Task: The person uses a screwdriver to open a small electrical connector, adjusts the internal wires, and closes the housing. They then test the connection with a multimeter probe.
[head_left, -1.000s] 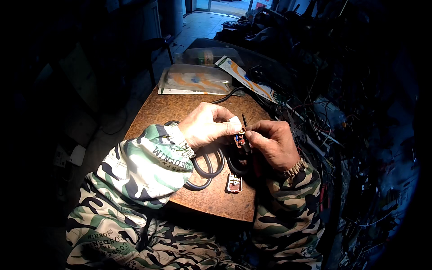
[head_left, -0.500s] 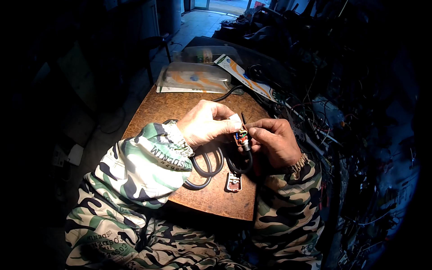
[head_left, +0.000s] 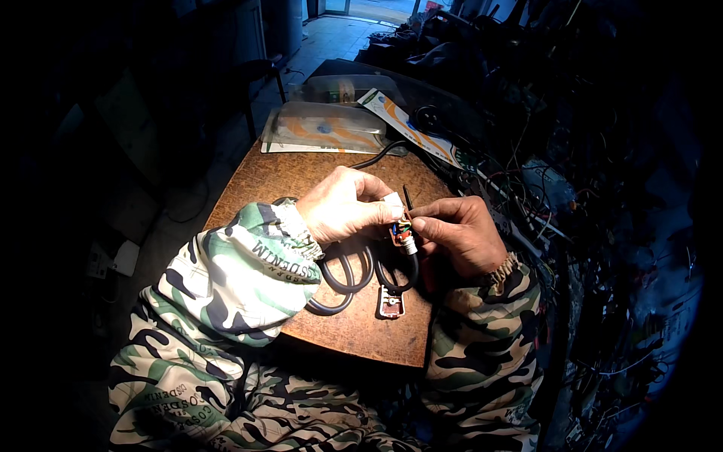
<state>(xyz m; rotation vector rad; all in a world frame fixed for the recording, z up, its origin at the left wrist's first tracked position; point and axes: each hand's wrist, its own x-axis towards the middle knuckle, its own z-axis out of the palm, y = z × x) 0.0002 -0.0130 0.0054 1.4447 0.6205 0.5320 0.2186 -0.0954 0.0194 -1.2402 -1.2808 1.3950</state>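
Note:
My left hand [head_left: 348,205] grips an opened electrical plug [head_left: 401,232] between thumb and fingers, above the table. Blue, green, yellow and red wires show inside its shell, and a whitish collar sits where a thick black cable [head_left: 413,271] enters. At the plug's right side, my right hand [head_left: 461,232] has thumb and forefinger pinched together close to the wires; what they hold is hidden. A thin dark rod [head_left: 407,197] sticks up between the two hands. The loose shell half [head_left: 391,303] lies on the table below them, its inside facing up.
Black cable loops [head_left: 348,279] lie on the brown wooden table [head_left: 256,177] under my left hand. Clear plastic packaging [head_left: 331,120] and a printed card [head_left: 410,128] rest at the far end. Tangled wires [head_left: 527,203] crowd the right side. A dark stool [head_left: 254,71] stands far left.
The plug has tilted slightly in my left hand, and the cable loop below it has shifted a little left. My right hand has moved only slightly.

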